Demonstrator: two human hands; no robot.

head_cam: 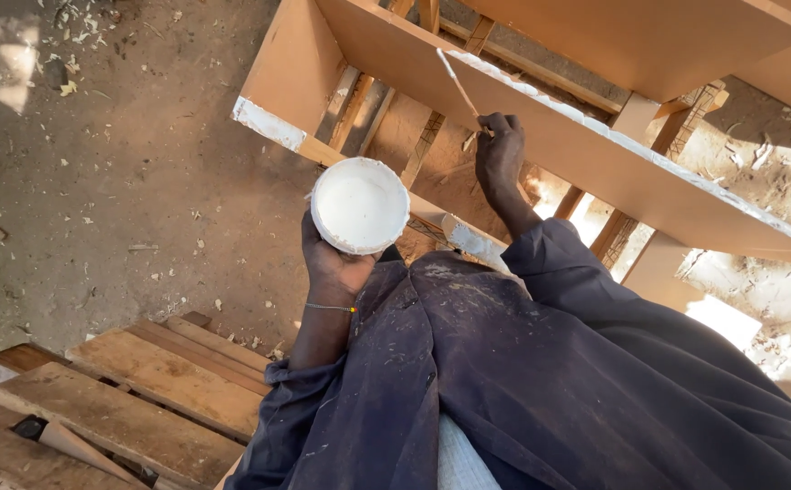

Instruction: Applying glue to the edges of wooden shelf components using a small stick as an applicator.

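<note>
My left hand (332,263) holds a round white tub (359,205) full of white paste, cupped from below. My right hand (499,150) is closed on a thin stick or spatula (457,82) whose tip rests on the edge of a brown board (613,168). That board edge is coated with white paste along its length. The board belongs to a wooden shelf-like frame (291,73) lying on the ground, with another white-coated edge at its near corner. Both my arms wear dark, dust-stained sleeves.
Rough wooden planks (141,399) are stacked at the lower left. Dirt ground (114,163) with wood chips lies to the left. More brown boards (649,36) sit at the top right, over slatted wooden supports and sunlit ground at right.
</note>
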